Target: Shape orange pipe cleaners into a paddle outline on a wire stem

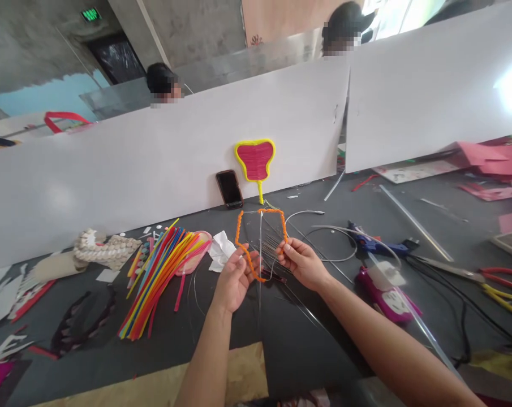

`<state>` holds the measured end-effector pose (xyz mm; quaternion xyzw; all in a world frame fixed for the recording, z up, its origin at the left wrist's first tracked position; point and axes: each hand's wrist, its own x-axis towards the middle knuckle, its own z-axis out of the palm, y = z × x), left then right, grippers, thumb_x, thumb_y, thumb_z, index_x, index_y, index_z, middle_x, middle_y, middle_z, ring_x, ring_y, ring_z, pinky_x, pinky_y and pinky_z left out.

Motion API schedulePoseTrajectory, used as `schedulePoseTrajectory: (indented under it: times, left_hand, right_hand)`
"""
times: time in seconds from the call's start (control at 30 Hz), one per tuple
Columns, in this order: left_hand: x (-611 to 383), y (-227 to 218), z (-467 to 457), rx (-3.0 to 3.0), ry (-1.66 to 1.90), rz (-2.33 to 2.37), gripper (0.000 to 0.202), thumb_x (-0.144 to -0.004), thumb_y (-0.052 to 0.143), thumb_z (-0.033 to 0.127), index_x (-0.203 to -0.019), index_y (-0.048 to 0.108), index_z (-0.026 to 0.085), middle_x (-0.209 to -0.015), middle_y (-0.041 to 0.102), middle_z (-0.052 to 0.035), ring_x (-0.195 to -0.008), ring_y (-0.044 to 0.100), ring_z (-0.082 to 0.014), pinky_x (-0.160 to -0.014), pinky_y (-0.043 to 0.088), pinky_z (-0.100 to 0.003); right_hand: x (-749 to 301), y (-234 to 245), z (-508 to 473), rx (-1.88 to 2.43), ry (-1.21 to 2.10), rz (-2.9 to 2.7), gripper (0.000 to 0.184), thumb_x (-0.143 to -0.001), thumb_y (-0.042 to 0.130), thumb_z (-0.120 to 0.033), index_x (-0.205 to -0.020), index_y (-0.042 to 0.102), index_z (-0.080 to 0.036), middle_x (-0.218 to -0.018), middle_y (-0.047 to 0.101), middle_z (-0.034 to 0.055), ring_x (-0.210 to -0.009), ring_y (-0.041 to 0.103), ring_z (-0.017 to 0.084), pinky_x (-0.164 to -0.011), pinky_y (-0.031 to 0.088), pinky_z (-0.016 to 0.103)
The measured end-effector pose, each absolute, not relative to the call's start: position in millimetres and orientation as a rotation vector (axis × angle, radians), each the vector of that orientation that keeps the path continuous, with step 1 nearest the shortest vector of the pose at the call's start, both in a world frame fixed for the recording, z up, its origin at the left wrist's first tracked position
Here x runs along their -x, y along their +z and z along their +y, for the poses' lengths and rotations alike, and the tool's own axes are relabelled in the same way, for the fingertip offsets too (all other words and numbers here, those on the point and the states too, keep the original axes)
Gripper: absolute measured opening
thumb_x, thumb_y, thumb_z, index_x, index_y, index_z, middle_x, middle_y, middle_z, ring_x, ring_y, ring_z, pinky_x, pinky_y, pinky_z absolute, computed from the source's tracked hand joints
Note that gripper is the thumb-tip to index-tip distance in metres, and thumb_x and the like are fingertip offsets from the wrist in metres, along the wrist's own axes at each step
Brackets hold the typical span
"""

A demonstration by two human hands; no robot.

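Forearms converging, left hand (234, 281) and right hand (303, 263) pinch opposite sides of the orange frame (237, 229)

Bright daylight, right-side glare, edge distortion

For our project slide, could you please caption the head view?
Left hand and right hand hold an orange-edged wire frame over a grey table beside coloured pipe cleaners.
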<state>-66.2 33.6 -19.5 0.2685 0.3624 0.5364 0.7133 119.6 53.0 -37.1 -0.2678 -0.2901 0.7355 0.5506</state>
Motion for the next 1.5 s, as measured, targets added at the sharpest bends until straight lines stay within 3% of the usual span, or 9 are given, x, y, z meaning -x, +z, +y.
schedulePoseTrajectory:
  times: [0.1,0.3,0.53,0.67,0.8,0.9,1.07,1.27,1.5]
  left_hand:
    - [55.4,-19.3,27.3,-0.651,1.034,0.867,0.042,-0.069,0.074,0.019,-0.107,0.055,0.017,-0.098,0.067,-0.0073,-0.086,0.067,-0.0205,-0.076,0.055,-0.035]
    - [45.6,-21.7,19.6,-0.689,1.005,1.056,0.039,-0.063,0.077,0.018,-0.096,0.056,0.016,-0.076,0.067,-0.0031,-0.061,0.065,-0.0132,-0.052,0.053,-0.022]
    - [49.8,-21.0,23.1,-0.623,1.168,0.971,0.037,-0.076,0.066,0.035,-0.105,0.051,0.018,-0.089,0.069,-0.0072,-0.078,0.068,-0.0192,-0.068,0.055,-0.032]
    - [54.2,-24.1,26.0,-0.595,1.272,0.970,0.027,-0.075,0.067,0.035,-0.089,0.052,0.017,-0.082,0.069,-0.0062,-0.079,0.068,-0.0192,-0.070,0.053,-0.032]
    - [56.9,-22.8,27.3,-0.582,1.262,0.974,0.027,-0.072,0.069,0.034,-0.083,0.051,0.017,-0.079,0.069,-0.0054,-0.071,0.068,-0.0182,-0.065,0.053,-0.031]
    - [55.7,-20.0,26.2,-0.614,1.254,0.968,0.027,-0.072,0.069,0.034,-0.083,0.051,0.017,-0.080,0.068,-0.0054,-0.073,0.068,-0.0183,-0.065,0.053,-0.032]
    - [49.8,-19.7,22.7,-0.696,1.217,0.963,0.030,-0.070,0.069,0.037,-0.083,0.052,0.017,-0.080,0.067,-0.0046,-0.073,0.067,-0.0191,-0.064,0.053,-0.032]
    - [44.6,-23.4,19.1,-0.735,1.189,0.972,0.033,-0.067,0.072,0.040,-0.082,0.053,0.017,-0.081,0.066,-0.0037,-0.074,0.067,-0.0202,-0.061,0.054,-0.032]
    - [42.8,-16.9,15.8,-0.710,1.171,0.942,0.033,-0.065,0.073,0.039,-0.080,0.055,0.016,-0.081,0.063,-0.0034,-0.077,0.068,-0.0215,-0.059,0.055,-0.031]
  right_hand:
    - [-118.1,-32.4,54.9,0.658,1.691,-0.714,0.020,-0.072,0.073,-0.034,-0.078,0.062,-0.019,-0.075,0.063,-0.0007,-0.062,0.055,0.008,-0.063,0.045,0.022]
    - [-111.7,-30.2,58.7,0.721,1.631,-0.771,0.022,-0.071,0.073,-0.036,-0.079,0.063,-0.019,-0.075,0.064,-0.0007,-0.063,0.055,0.008,-0.064,0.046,0.023]
    - [-113.2,-30.7,61.5,0.754,1.662,-0.814,0.022,-0.071,0.073,-0.036,-0.078,0.063,-0.018,-0.075,0.064,-0.0005,-0.063,0.056,0.008,-0.063,0.047,0.022]
    - [-117.8,-27.4,66.8,0.872,1.669,-0.924,0.027,-0.071,0.072,-0.041,-0.082,0.064,-0.018,-0.078,0.064,0.0013,-0.064,0.057,0.010,-0.063,0.048,0.025]
    - [-134.4,-6.7,85.5,1.023,1.258,-0.969,0.035,-0.069,0.071,-0.044,-0.096,0.060,-0.023,-0.090,0.063,0.0010,-0.071,0.059,0.012,-0.067,0.049,0.029]
    - [-146.2,26.3,99.6,0.999,1.028,-1.148,0.027,-0.076,0.064,-0.043,-0.093,0.061,-0.022,-0.082,0.064,0.0013,-0.074,0.059,0.014,-0.071,0.049,0.031]
    - [-129.6,81.1,110.6,0.923,0.619,-1.864,0.017,-0.085,0.052,-0.027,-0.091,0.066,-0.019,-0.087,0.067,0.0041,-0.081,0.059,0.016,-0.075,0.045,0.034]
    - [-83.9,98.4,124.8,0.650,0.279,-2.719,0.017,-0.081,0.059,-0.017,-0.093,0.070,-0.022,-0.100,0.070,0.0034,-0.106,0.050,0.022,-0.090,0.033,0.038]
    - [-69.0,102.2,128.1,0.674,-0.043,-3.114,0.014,-0.074,0.068,-0.018,-0.076,0.073,-0.031,-0.070,0.071,-0.0005,-0.090,0.053,0.020,-0.084,0.020,0.038]
